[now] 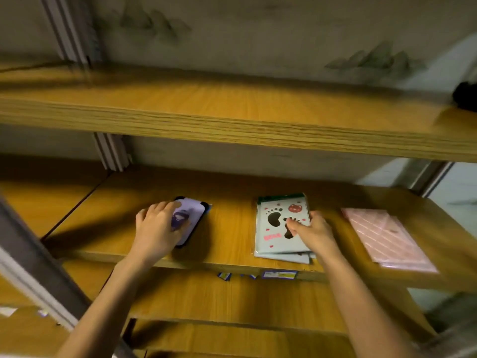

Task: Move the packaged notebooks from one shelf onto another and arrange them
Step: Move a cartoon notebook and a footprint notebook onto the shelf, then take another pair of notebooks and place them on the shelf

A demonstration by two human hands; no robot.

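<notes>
Presently, step in hand: taking up notebooks from the middle shelf, by my reading, to carry them to another board.
Left hand: lies flat on the purple notebook, fingers stretched over its cover, nothing clasped.
Right hand: fingertips bent onto the top of the paw-print notebook stack, over its right edge; the thumb is hidden, so I cannot tell if it pinches.
Under the right grip: the stack is fanned, lower copies peeping out toward the wrist.
Outward of the right hand: a pink striped packaged notebook, apart from the stack.
Above both grips: the upper shelf.
Doing it well: square the stack before lifting, get the thumb beneath every copy, and squeeze firmly, as the wrapping probably slips.
</notes>
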